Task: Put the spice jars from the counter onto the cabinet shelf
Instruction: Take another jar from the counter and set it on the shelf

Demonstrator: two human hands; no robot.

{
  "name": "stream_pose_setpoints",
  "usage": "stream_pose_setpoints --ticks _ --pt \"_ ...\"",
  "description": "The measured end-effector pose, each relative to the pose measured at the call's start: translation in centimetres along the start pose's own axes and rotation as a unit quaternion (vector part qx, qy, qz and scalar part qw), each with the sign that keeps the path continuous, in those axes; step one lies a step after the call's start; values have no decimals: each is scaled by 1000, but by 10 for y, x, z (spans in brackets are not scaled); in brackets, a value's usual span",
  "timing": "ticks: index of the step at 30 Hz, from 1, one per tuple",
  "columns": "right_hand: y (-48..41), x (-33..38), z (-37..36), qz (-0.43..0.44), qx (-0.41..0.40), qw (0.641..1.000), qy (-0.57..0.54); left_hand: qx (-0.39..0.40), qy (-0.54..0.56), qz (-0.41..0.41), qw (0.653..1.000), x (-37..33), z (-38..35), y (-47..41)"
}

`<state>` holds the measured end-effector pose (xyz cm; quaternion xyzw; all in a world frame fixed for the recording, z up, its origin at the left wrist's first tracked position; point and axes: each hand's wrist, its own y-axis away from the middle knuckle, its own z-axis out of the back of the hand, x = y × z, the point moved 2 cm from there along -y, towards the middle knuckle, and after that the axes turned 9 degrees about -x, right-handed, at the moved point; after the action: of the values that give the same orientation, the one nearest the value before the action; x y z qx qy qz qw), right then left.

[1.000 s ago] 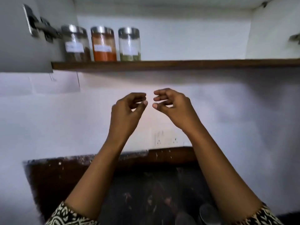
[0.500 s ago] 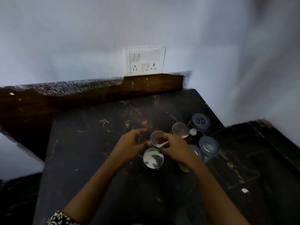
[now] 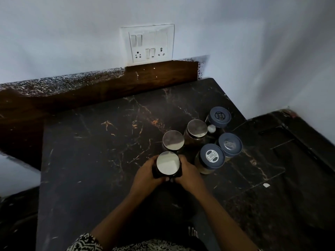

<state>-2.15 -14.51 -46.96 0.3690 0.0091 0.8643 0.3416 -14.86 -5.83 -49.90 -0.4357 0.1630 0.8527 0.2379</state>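
Note:
A spice jar with a shiny steel lid (image 3: 168, 163) stands near the middle of the black marble counter (image 3: 94, 142). My left hand (image 3: 145, 175) grips its left side and my right hand (image 3: 188, 175) grips its right side. Two more steel-lidded jars stand just behind it, one (image 3: 173, 139) close and one (image 3: 197, 128) further right. Three jars with dark blue lids sit to the right: a near one (image 3: 211, 156), a middle one (image 3: 230, 144) and a far one (image 3: 219, 116). The cabinet shelf is out of view.
A white switch and socket plate (image 3: 148, 43) is on the wall above a brown wooden backsplash (image 3: 159, 73). The counter ends at a white wall on the right, with a lower dark surface (image 3: 290, 160) beside it.
My view dropped from the shelf to the counter. Both hands came down from mid-air, reached among the jars and now clasp the nearest steel-lidded jar from both sides.

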Motion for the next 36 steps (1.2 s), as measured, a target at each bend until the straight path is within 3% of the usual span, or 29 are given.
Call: stream_pose_setpoints --ticks 7,16,23,28,31,36 --pt "5 19 40 59 -4 998 -23 -29 2 -53 998 -23 27 -2" --pt "6 86 140 170 -37 980 -93 -119 89 -136 979 -119 82 -16" --pt "-11 120 204 258 -102 938 -208 -178 172 -185 951 -202 119 -45" --pt "-18 139 243 309 -31 904 -293 -201 248 -189 929 -268 131 -57" --pt "-25 146 267 318 -4 881 -352 -221 248 -184 925 -299 132 -63" --pt "-37 145 299 339 -73 866 -360 -242 125 -179 945 -340 120 -67"
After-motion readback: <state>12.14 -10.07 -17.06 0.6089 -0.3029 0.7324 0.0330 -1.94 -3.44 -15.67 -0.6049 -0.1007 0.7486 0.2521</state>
